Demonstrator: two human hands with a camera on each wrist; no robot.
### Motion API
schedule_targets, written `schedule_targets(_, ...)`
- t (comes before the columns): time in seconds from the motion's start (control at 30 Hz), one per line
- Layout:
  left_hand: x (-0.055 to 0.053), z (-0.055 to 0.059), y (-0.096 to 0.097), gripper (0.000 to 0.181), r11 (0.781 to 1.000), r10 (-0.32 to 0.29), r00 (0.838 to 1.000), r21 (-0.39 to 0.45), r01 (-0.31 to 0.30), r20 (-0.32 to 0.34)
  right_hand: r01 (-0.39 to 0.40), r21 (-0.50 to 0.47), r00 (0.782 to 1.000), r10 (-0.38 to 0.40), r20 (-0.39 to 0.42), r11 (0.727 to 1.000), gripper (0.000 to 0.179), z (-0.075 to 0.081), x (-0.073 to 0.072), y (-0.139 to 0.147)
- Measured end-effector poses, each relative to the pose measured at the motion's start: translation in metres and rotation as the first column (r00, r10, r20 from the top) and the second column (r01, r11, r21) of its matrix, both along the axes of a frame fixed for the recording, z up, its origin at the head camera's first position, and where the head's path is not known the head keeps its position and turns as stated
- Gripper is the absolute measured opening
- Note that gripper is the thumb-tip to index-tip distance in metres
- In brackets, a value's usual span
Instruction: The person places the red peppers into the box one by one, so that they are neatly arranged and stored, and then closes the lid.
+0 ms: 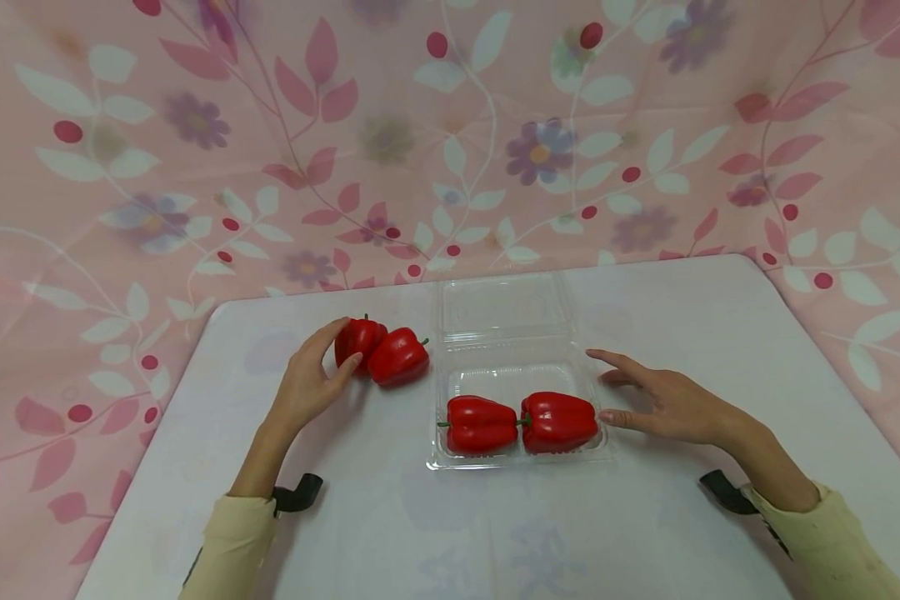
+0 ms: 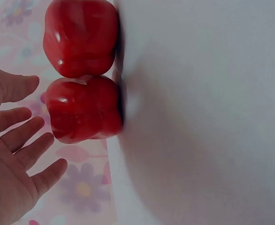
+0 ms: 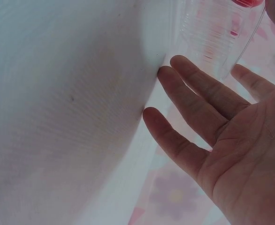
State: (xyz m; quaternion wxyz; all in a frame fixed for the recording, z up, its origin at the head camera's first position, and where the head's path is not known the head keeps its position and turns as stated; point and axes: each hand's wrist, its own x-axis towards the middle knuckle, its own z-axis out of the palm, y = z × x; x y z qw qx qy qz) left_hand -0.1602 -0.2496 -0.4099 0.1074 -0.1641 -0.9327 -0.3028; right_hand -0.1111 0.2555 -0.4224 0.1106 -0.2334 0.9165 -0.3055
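Two red bell peppers lie side by side inside a clear plastic clamshell box [image 1: 461,465]: a left one [image 1: 482,427] and a right one [image 1: 559,422]. Left of the box, two more peppers touch each other, a farther one [image 1: 358,340] and a nearer one [image 1: 400,358]. My left hand [image 1: 311,385] is spread beside the farther pepper; in the left wrist view its fingers [image 2: 41,150] look extended, with no grip on the pepper. At the box's right side my right hand [image 1: 675,407] hovers with fingers apart and nothing held, its thumb close to the right pepper.
The box's transparent lid [image 1: 504,307] lies folded back toward the far table edge. A white cloth covers the table [image 1: 390,525]. Behind it hangs a pink floral curtain [image 1: 420,133]. Black straps [image 1: 298,493] sit at both wrists.
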Motion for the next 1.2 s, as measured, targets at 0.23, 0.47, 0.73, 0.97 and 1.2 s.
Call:
schedule_targets(0.23, -0.004, -0.005, -0.003, 0.055, 0.999, -0.043, 0.999, 0.015, 0.044, -0.019, -0.003, 0.003, 1.000, 0.003, 0.000, 1.000, 0.083, 0.002, 0.001, 0.000)
schedule_targets(0.47, -0.004, -0.005, -0.004, 0.057, 0.999, -0.041, 0.999, 0.010, 0.041, 0.022, 0.012, 0.013, 1.000, -0.012, 0.003, 1.000, 0.084, 0.000, 0.001, 0.001)
schedule_targets(0.73, -0.007, -0.007, -0.005, 0.056, 0.998, -0.062, 0.998, 0.000, 0.062, -0.008, 0.004, 0.012, 1.000, -0.004, -0.009, 1.000, 0.084, -0.002, 0.000, 0.000)
schedule_targets(0.97, -0.010, -0.008, -0.005, 0.054, 0.997, -0.080, 0.996, -0.014, 0.080, -0.047, -0.009, 0.003, 1.000, 0.009, -0.005, 1.000, 0.083, 0.000, 0.000, 0.000)
schedule_targets(1.2, -0.011, -0.010, -0.006, 0.053, 0.997, -0.079, 0.993, -0.030, 0.077, -0.082, -0.007, 0.005, 1.000, 0.007, 0.005, 1.000, 0.083, 0.001, 0.000, 0.000)
